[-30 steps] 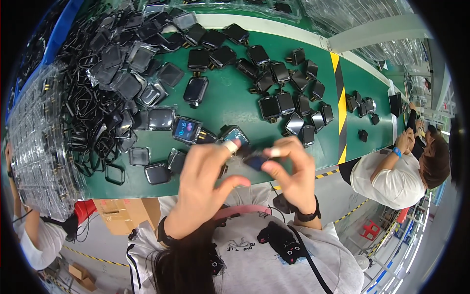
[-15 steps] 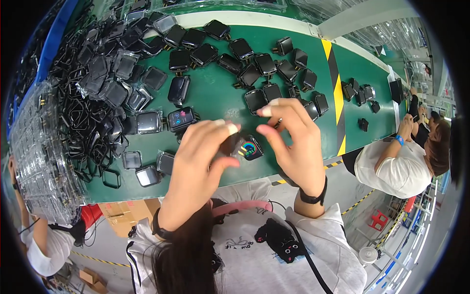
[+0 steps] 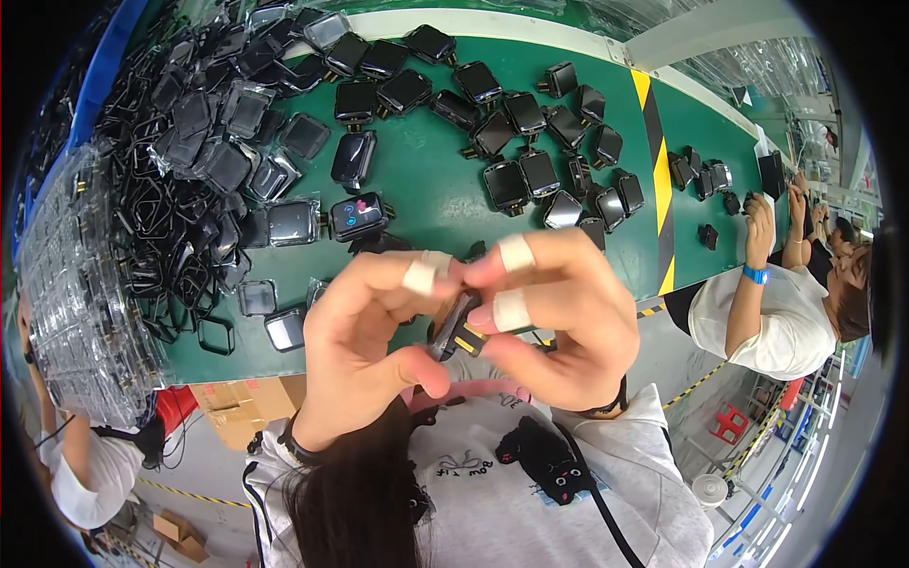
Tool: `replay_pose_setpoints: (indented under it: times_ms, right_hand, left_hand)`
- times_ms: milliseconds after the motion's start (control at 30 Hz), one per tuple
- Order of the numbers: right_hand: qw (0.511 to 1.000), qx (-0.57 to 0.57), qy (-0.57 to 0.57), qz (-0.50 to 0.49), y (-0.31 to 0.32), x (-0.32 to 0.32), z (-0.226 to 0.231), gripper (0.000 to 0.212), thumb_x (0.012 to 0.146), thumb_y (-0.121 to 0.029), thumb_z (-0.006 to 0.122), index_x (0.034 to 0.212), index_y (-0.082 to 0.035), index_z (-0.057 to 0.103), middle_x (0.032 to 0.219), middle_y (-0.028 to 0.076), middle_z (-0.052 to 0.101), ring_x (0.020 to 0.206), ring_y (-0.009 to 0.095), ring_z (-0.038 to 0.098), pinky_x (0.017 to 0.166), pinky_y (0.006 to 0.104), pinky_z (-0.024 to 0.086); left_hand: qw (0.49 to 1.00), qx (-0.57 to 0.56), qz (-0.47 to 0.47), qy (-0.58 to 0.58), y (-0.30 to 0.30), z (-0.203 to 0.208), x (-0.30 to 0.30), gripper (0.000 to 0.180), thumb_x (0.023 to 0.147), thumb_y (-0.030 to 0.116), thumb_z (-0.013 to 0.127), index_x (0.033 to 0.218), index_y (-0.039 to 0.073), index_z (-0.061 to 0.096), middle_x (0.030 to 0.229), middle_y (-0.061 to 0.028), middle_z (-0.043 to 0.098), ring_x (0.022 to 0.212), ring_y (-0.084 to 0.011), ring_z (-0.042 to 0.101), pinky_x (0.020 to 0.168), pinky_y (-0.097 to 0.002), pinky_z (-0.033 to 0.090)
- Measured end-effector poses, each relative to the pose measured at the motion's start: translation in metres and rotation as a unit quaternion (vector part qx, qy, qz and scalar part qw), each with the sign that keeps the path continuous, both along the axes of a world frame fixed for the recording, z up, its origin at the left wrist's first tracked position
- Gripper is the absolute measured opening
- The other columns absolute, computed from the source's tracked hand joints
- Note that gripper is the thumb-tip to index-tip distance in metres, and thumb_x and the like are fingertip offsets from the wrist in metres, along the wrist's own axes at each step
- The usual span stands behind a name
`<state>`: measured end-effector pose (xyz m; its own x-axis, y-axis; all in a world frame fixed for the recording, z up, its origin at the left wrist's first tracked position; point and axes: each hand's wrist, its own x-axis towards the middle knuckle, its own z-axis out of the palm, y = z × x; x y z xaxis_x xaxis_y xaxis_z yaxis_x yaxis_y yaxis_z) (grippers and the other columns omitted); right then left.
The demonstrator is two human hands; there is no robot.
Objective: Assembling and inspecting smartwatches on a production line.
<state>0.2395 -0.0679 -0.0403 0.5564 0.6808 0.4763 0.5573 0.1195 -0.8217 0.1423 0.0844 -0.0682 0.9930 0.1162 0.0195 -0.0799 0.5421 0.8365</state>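
Close to my body and over the table's near edge, a small black smartwatch body [image 3: 456, 320] is held on its side between my hands. A yellow-gold contact strip [image 3: 469, 339] sticks out of it toward my right thumb. My right hand [image 3: 578, 317] pinches it with thumb and taped fingers. Curled round its other side, my left hand [image 3: 355, 322] has its fingers at the top edge and its thumb near the lower end. The watch's screen is turned out of sight. Just beyond my left hand lies another watch body [image 3: 358, 216] with its screen lit.
Several dark watch bodies [image 3: 524, 114] are spread over the green table [image 3: 426, 194]. Black frames and film-wrapped covers [image 3: 222, 166] heap up at left, beside stacked clear trays [image 3: 90, 284]. Striped tape [image 3: 663, 189] crosses the table; a co-worker [image 3: 757, 312] sits at right.
The lit watch body that lay on the table between my hands is now lifted and turned on its side. Both hands have closed in on it and come nearer me. The right co-worker's hand has risen.
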Motion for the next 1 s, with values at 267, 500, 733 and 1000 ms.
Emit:
replay_pose_setpoints:
  times_ms: [267, 500, 733, 1000]
  right_hand:
    - [0.999, 0.032, -0.023, 0.006, -0.002, -0.006, -0.008, 0.029, 0.064, -0.002, 0.077, 0.088, 0.000, 0.060, 0.099, 0.026, 0.054, 0.077, 0.024, 0.061, 0.056, 0.0261, 0.051]
    - [0.998, 0.068, 0.002, 0.008, 0.002, -0.010, -0.014, 0.030, 0.066, 0.001, 0.074, 0.091, 0.003, 0.057, 0.101, 0.029, 0.051, 0.085, 0.031, 0.062, 0.062, 0.0323, 0.056]
    - [0.997, 0.076, 0.010, 0.003, 0.003, -0.008, -0.020, 0.031, 0.065, 0.001, 0.074, 0.090, 0.003, 0.055, 0.102, 0.031, 0.050, 0.087, 0.033, 0.062, 0.064, 0.0340, 0.057]
    - [0.997, -0.081, 0.005, -0.018, -0.007, 0.005, -0.012, 0.035, 0.066, 0.002, 0.072, 0.097, 0.000, 0.056, 0.106, 0.022, 0.053, 0.091, 0.029, 0.061, 0.071, 0.0343, 0.053]
  left_hand:
    - [0.997, -0.037, 0.047, -0.051, -0.006, 0.002, -0.001, 0.027, 0.081, 0.016, 0.066, 0.095, 0.000, 0.051, 0.118, -0.0206, 0.051, 0.106, -0.0261, 0.054, 0.091, -0.0391, 0.043]
    - [0.997, 0.016, 0.059, -0.038, -0.005, 0.005, -0.003, 0.012, 0.091, 0.008, 0.051, 0.098, -0.002, 0.049, 0.118, -0.0224, 0.051, 0.107, -0.0262, 0.053, 0.093, -0.0393, 0.042]
    - [0.996, 0.040, 0.075, 0.003, -0.007, 0.009, -0.002, 0.011, 0.091, 0.005, 0.047, 0.097, -0.004, 0.048, 0.116, -0.0228, 0.052, 0.106, -0.0233, 0.053, 0.092, -0.0364, 0.042]
    - [0.959, 0.263, 0.106, 0.009, -0.007, 0.001, 0.006, 0.011, 0.084, 0.002, 0.058, 0.090, -0.003, 0.050, 0.115, -0.0201, 0.053, 0.104, -0.0231, 0.055, 0.088, -0.0362, 0.045]
